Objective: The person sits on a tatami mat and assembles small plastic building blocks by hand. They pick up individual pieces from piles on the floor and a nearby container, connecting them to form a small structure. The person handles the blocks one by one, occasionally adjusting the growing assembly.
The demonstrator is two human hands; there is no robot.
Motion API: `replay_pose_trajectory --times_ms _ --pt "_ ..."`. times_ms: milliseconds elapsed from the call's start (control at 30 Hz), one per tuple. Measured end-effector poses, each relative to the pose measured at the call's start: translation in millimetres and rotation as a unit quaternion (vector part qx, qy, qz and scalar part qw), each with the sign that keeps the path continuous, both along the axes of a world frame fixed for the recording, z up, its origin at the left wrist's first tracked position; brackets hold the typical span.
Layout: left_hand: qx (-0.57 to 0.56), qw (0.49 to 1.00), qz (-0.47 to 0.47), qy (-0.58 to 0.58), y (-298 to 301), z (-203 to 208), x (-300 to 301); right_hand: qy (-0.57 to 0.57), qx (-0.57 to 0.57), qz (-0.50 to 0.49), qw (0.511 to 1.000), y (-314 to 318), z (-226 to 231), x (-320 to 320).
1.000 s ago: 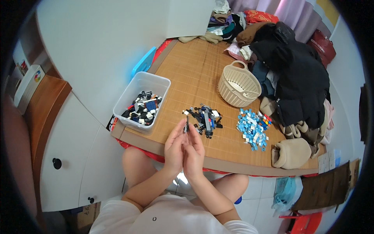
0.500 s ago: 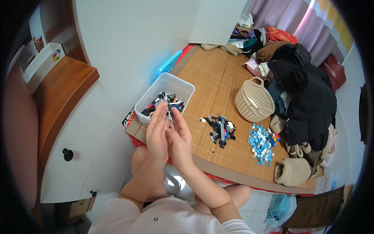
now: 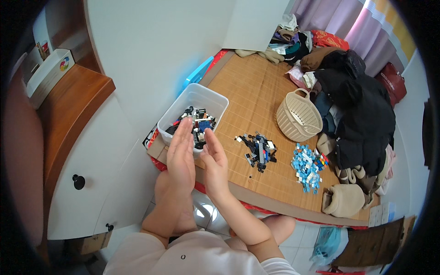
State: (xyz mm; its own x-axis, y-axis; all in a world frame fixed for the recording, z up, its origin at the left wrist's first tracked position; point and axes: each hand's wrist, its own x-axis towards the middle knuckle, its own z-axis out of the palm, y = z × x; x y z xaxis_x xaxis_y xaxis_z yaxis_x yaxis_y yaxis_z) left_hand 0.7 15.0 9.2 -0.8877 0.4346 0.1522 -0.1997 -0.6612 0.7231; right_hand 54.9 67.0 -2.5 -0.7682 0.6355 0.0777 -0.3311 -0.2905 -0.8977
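Observation:
My left hand [image 3: 182,153] is raised at the near side of a clear plastic bin [image 3: 220,103], fingers stretched out and nothing visible in it. Facing it with a gap between is my right hand [image 3: 214,160], its fingers also extended and apart from the thumb. Inside the bin lie mixed building bricks [image 3: 204,124] in black, white, blue, grey and red, partly hidden by my fingers. On the mat to the right is a loose heap of dark building bricks [image 3: 261,153]. Farther right lies a heap of light blue and white bricks [image 3: 306,167], with a puzzle cube [image 3: 322,160] touching it.
The bamboo mat [image 3: 238,87] covers the bed. A beige basket [image 3: 298,117] stands behind the brick heaps. Piled clothes and a black jacket [image 3: 366,123] line the right side. A blue lid [image 3: 199,73] leans by the wall behind the bin. A white cabinet [image 3: 105,160] stands at left.
My hands, close together half a second ago, have moved apart. The left shifted slightly left, and more of the bricks in the bin shows between them.

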Motion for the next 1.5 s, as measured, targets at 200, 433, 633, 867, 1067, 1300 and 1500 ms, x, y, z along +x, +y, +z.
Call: replay_pose_trajectory --times_ms 200,433,633,867,1067,1300,1500 --pt "-0.036 0.993 -0.116 -0.010 16.1 -10.2 35.2 -0.019 -0.013 -0.065 0.998 21.3 -19.8 35.7" --pt "-0.140 0.956 -0.257 -0.027 62.2 -64.9 60.3 -0.085 -0.048 -0.189 0.977 59.0 -73.7 99.5" --pt "-0.205 0.934 -0.291 -0.040 93.1 -109.7 66.2 -0.124 -0.052 -0.275 0.952 81.2 -96.3 135.7" --pt "-0.237 0.925 -0.297 -0.028 105.7 -117.8 69.3 -0.153 -0.039 -0.283 0.946 100.3 -101.8 135.1" --pt "-0.242 0.921 -0.303 -0.025 107.5 -116.1 71.4 -0.154 -0.030 -0.260 0.953 98.6 -88.8 124.9" --pt "-0.257 0.910 -0.324 -0.028 111.0 -98.9 83.9 -0.158 -0.046 -0.241 0.956 98.2 -99.8 111.0" --pt "-0.244 0.907 -0.339 -0.051 111.4 -113.1 87.1 -0.129 -0.092 -0.212 0.964 85.9 -82.9 104.5"
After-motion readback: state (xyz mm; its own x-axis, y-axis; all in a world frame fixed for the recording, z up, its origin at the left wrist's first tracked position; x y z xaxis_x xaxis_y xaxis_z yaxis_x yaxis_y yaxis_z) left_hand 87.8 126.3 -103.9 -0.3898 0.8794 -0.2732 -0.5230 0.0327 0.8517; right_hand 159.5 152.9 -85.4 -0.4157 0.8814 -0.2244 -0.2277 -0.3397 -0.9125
